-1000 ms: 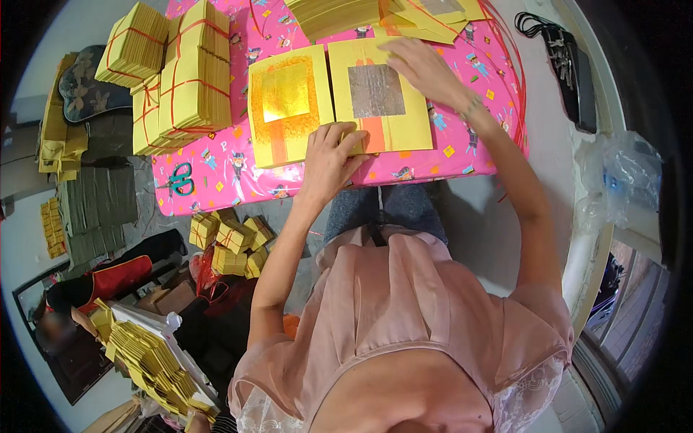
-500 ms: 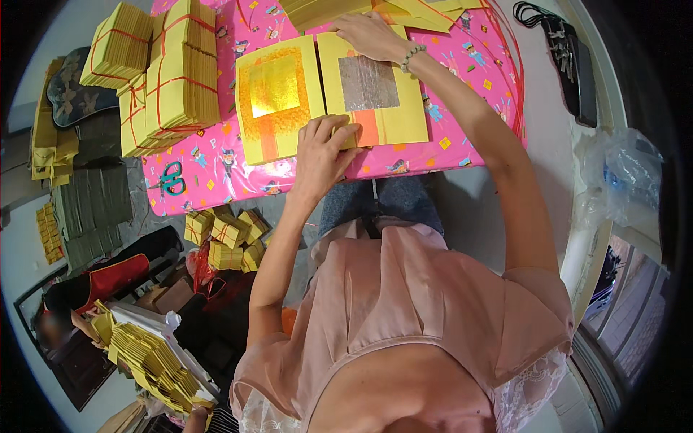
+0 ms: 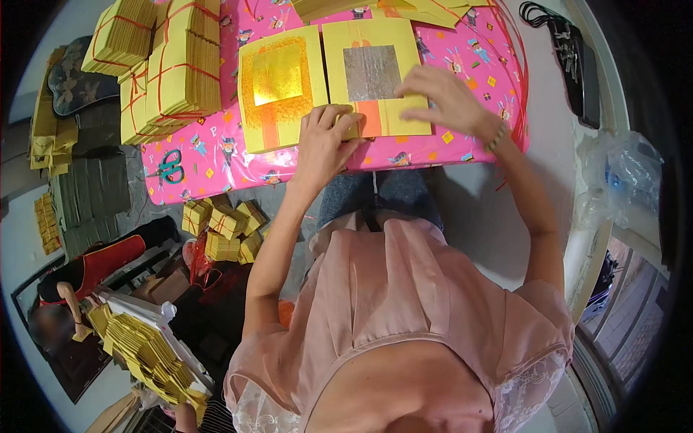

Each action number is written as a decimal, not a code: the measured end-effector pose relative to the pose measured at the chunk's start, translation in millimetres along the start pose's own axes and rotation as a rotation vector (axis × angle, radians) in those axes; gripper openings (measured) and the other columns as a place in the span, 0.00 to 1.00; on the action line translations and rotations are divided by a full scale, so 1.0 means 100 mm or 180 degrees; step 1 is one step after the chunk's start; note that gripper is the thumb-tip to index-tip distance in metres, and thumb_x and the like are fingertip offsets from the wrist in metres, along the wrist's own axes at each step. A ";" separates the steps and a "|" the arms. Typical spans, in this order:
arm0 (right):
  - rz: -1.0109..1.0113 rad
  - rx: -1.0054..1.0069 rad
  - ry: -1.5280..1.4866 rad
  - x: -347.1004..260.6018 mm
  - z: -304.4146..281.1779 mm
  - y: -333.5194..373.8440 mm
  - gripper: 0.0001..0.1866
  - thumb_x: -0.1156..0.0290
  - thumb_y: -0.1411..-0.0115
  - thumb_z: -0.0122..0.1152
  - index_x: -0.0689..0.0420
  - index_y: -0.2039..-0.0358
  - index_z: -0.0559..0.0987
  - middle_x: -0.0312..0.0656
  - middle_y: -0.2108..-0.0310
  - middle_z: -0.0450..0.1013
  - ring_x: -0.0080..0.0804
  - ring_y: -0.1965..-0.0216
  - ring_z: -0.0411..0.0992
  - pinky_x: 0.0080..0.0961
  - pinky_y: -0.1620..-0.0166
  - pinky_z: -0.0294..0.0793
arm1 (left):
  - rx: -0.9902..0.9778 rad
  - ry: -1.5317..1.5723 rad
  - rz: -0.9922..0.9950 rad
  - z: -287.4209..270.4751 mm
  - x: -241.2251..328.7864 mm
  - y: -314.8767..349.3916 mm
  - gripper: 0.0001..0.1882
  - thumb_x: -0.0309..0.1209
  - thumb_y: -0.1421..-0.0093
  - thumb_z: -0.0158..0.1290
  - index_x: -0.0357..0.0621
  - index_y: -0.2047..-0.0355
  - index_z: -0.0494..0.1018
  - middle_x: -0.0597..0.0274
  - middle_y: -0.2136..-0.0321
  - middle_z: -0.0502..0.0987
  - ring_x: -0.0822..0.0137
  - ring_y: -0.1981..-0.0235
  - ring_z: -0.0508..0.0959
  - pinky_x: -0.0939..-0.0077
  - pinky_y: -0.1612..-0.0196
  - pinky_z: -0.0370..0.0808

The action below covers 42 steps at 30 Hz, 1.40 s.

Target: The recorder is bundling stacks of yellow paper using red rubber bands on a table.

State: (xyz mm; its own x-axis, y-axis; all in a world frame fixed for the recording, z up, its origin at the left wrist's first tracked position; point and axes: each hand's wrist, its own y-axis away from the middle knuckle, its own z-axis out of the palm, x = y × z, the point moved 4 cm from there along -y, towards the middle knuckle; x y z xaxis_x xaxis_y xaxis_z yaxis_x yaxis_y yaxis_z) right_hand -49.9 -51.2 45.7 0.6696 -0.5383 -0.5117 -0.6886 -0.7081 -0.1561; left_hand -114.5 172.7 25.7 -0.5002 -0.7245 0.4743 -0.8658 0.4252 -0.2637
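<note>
Two flat piles of yellow paper lie side by side on the pink table. The left pile (image 3: 315,54) has a shiny gold square within an orange border; the right pile (image 3: 406,43) bears a silver square and an orange strip. My left hand (image 3: 323,141) grips the near left corner of the right pile, fingers bent on top and thumb at the front edge. My right hand (image 3: 451,101), empty with fingers apart, hovers at that pile's right edge beside the silver square.
Tied yellow paper bundles (image 3: 182,79) stand at the table's left, near green-handled scissors (image 3: 172,167). Red strands (image 3: 517,50) hang along the right edge of the pink tablecloth (image 3: 473,148). At lower left a co-worker (image 3: 108,256) handles yellow paper by a white-edged table.
My right hand has come from the far edge of the right pile toward me and to the right. My left hand stays at the pile's near corner.
</note>
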 end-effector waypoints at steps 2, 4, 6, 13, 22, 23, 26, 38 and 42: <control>0.0018 -0.0114 0.0062 -0.13 0.07 0.22 0.16 0.60 0.47 0.66 0.56 0.62 0.77 0.40 0.63 0.70 0.40 0.58 0.69 0.36 0.54 0.68 | -0.0023 0.0012 -0.0005 0.00 0.01 -0.01 0.23 0.31 0.55 0.65 0.50 0.56 0.76 0.61 0.55 0.74 0.57 0.52 0.71 0.62 0.51 0.66; -0.0020 0.0089 0.0211 -0.22 0.11 0.31 0.16 0.61 0.48 0.66 0.56 0.62 0.77 0.39 0.63 0.70 0.39 0.59 0.70 0.35 0.54 0.69 | -0.0042 0.0017 -0.0018 0.00 0.01 -0.02 0.23 0.30 0.55 0.65 0.50 0.56 0.76 0.61 0.55 0.74 0.57 0.52 0.71 0.62 0.51 0.66; -0.0057 0.0292 0.0362 -0.24 0.13 0.35 0.16 0.62 0.49 0.67 0.56 0.63 0.77 0.38 0.63 0.70 0.39 0.59 0.70 0.34 0.55 0.69 | -0.0044 0.0017 -0.0016 0.01 0.01 -0.03 0.23 0.31 0.55 0.65 0.50 0.55 0.76 0.61 0.55 0.74 0.57 0.52 0.71 0.62 0.50 0.66; 0.0050 0.0177 -0.0168 -0.12 0.12 0.37 0.11 0.66 0.46 0.66 0.58 0.67 0.80 0.42 0.63 0.72 0.38 0.62 0.72 0.32 0.60 0.72 | -0.0121 0.0155 0.0035 -0.04 -0.03 -0.05 0.20 0.32 0.52 0.64 0.49 0.57 0.77 0.60 0.54 0.76 0.56 0.53 0.72 0.62 0.49 0.68; 0.0384 0.0131 -0.0734 -0.02 0.14 0.31 0.08 0.68 0.42 0.63 0.61 0.69 0.80 0.41 0.65 0.71 0.34 0.65 0.72 0.27 0.63 0.71 | -0.0067 0.0609 0.0005 -0.03 -0.11 -0.04 0.10 0.32 0.47 0.61 0.44 0.65 0.82 0.54 0.57 0.79 0.56 0.57 0.75 0.63 0.53 0.71; 0.0394 0.0142 -0.0827 -0.02 0.15 0.31 0.09 0.68 0.42 0.63 0.62 0.70 0.79 0.41 0.65 0.71 0.33 0.66 0.71 0.27 0.63 0.71 | -0.0026 0.0611 -0.0019 -0.03 -0.11 -0.04 0.09 0.32 0.47 0.61 0.44 0.66 0.83 0.54 0.58 0.79 0.56 0.57 0.75 0.63 0.53 0.71; 0.0361 0.0165 -0.0788 0.00 0.16 0.30 0.09 0.68 0.41 0.63 0.62 0.70 0.79 0.40 0.66 0.71 0.33 0.66 0.71 0.27 0.63 0.70 | 0.0011 0.0592 -0.0064 -0.03 -0.10 -0.04 0.08 0.31 0.46 0.60 0.44 0.66 0.83 0.55 0.58 0.79 0.56 0.57 0.74 0.64 0.52 0.71; 0.0192 0.0062 -0.0272 -0.12 0.08 0.35 0.13 0.65 0.45 0.66 0.59 0.64 0.78 0.42 0.60 0.72 0.40 0.60 0.72 0.32 0.56 0.71 | 0.0378 0.0131 0.0338 -0.02 -0.05 -0.08 0.06 0.32 0.44 0.58 0.45 0.68 0.78 0.60 0.69 0.79 0.58 0.66 0.75 0.64 0.61 0.70; -0.0102 0.0656 0.0498 -0.20 0.06 0.39 0.18 0.65 0.47 0.67 0.57 0.57 0.76 0.44 0.53 0.72 0.45 0.53 0.71 0.38 0.46 0.66 | 0.0466 -0.0123 0.0394 -0.02 -0.05 -0.12 0.05 0.32 0.43 0.56 0.46 0.69 0.74 0.62 0.76 0.76 0.61 0.71 0.74 0.67 0.64 0.68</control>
State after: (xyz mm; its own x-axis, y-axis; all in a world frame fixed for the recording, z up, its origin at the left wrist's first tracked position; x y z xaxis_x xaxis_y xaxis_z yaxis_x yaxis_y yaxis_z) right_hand -91.7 -65.0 45.2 0.7158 -0.5925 -0.3695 -0.6978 -0.6266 -0.3472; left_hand -102.0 172.0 28.2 -0.6006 -0.6931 0.3987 -0.7886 0.4310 -0.4387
